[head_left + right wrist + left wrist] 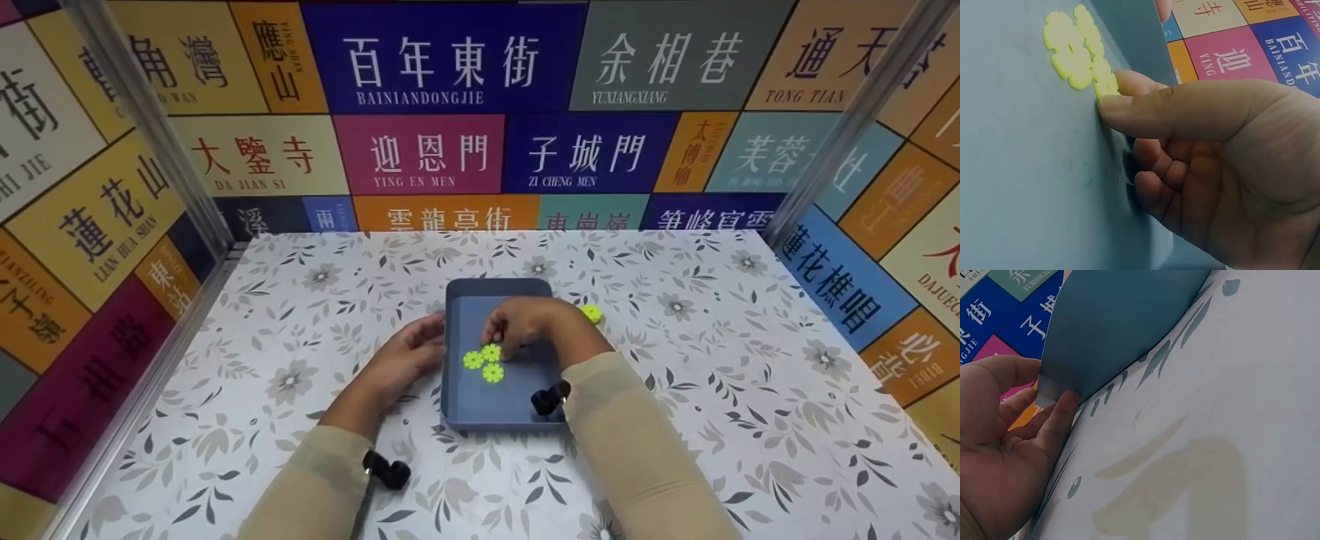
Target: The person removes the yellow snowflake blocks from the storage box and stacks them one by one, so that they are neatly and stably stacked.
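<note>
A blue-grey tray [469, 409] lies on the table with several yellow-green flower-shaped plastic discs [493, 372] near its middle. My right hand [525, 322] reaches down into the tray from the right. Between thumb and index finger it pinches the edge of one flower-shaped disc [1105, 79], while its other fingers curl by the tray floor. That disc touches or adjoins the other discs [1067, 50]; whether they are joined cannot be told. Beside the tray's left wall, my left hand [405, 356] touches the outside with loosely bent fingers [1061, 422].
Another yellow-green disc [592, 313] lies on the table just right of the tray, partly behind the right forearm. A floral cloth [300, 382] covers the table. Panels with printed signs [442, 67] stand at the back and both sides. Each wrist wears a small black camera [388, 471].
</note>
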The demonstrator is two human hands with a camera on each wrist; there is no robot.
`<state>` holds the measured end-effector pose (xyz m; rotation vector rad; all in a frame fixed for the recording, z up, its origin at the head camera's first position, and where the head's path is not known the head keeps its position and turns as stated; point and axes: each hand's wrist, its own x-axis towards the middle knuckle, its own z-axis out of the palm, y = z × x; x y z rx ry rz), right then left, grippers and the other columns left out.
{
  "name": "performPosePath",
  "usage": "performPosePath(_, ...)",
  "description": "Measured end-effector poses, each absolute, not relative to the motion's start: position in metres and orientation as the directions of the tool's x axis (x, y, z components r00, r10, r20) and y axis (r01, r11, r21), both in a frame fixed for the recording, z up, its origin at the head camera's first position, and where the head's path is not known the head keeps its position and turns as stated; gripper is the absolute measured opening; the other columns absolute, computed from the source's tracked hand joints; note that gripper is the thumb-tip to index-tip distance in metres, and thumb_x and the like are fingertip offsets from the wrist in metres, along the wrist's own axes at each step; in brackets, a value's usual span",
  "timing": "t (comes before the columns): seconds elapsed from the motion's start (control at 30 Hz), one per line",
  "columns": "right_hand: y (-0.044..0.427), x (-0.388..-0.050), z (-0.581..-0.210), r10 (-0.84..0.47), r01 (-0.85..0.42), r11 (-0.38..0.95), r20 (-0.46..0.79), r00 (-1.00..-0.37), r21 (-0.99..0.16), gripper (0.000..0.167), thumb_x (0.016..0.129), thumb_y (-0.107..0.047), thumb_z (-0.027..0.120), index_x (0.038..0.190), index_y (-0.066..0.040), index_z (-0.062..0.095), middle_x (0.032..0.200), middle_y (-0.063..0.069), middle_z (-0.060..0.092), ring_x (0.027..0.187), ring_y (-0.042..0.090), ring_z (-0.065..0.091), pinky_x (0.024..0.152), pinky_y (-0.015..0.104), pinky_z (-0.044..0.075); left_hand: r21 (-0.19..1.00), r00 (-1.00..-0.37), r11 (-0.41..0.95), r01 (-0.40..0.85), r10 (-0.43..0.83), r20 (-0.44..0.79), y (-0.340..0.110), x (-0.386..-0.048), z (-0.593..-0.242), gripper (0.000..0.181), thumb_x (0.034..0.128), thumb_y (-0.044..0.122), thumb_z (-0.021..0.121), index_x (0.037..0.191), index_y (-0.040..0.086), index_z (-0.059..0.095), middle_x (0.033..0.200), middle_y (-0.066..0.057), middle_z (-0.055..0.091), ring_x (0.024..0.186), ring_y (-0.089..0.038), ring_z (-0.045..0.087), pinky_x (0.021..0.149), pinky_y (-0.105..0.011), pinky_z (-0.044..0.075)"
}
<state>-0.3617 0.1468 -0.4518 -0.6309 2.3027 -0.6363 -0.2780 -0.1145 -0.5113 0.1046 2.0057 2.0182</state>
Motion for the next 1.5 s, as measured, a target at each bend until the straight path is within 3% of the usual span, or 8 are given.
performPosePath(0.43,0.150,-0.358,-0.448,-0.577,-0.258,0.743,-0.396,-0.715,-0.617,0.018,0.090,-0.008,0.081,0.105,-0.016,0.073,0.096,0.001,0.068,0.079,0.016,0.061,0.067,0.030,0.053,0.986,-0.956,0.011,-0.164,0.247,-0.162,-0.111,-0.278,-0.510,0.064,0.0968,0.010,0.069,0.158,0.019,0.053,0.160,-0.005,0.056,0.146,-0.026,0.056,0.121,-0.046,0.049)
performPosePath(0.8,0.169,-0.351,-0.424,-0.502,-0.112,0.603,-0.266,-0.823,-0.790,0.019,0.095,-0.013,0.074,0.115,-0.013,0.073,0.099,0.004,0.072,0.089,0.024,0.069,0.090,0.052,0.061,0.987,-0.958,-0.003,-0.158,0.242,-0.152,-0.110,-0.280,-0.510,0.065,0.0960,0.009,0.071,0.158,0.018,0.053,0.159,-0.005,0.057,0.146,-0.026,0.056,0.124,-0.046,0.046)
performPosePath(1.03,0.189,-0.338,-0.407,-0.406,-0.026,0.455,-0.181,-0.896,-0.890,0.023,0.098,-0.014,0.075,0.120,-0.008,0.073,0.107,0.004,0.072,0.097,0.019,0.072,0.087,0.036,0.064,0.989,-0.959,0.014,-0.148,0.243,-0.147,-0.114,-0.278,-0.511,0.067,0.0960,0.009,0.072,0.159,0.020,0.052,0.161,-0.004,0.056,0.146,-0.027,0.056,0.123,-0.047,0.046)
performPosePath(1.3,0.224,-0.328,-0.408,-0.302,0.001,0.396,-0.131,-0.944,-0.918,0.029,0.100,-0.019,0.074,0.127,-0.008,0.072,0.107,0.003,0.068,0.100,0.020,0.073,0.091,0.035,0.064,0.987,-0.953,-0.014,-0.161,0.263,-0.152,-0.113,-0.279,-0.510,0.065,0.0981,0.007,0.069,0.160,0.016,0.050,0.163,-0.007,0.053,0.148,-0.028,0.054,0.124,-0.046,0.046)
performPosePath(1.5,0.251,-0.325,-0.415,-0.243,0.010,0.402,-0.117,-0.963,-0.916,0.032,0.102,-0.020,0.072,0.132,-0.007,0.071,0.116,0.004,0.068,0.103,0.018,0.072,0.091,0.029,0.063,0.987,-0.953,-0.018,-0.157,0.265,-0.147,-0.112,-0.278,-0.510,0.067,0.0966,0.006,0.070,0.160,0.016,0.050,0.162,-0.008,0.054,0.148,-0.028,0.055,0.124,-0.047,0.046)
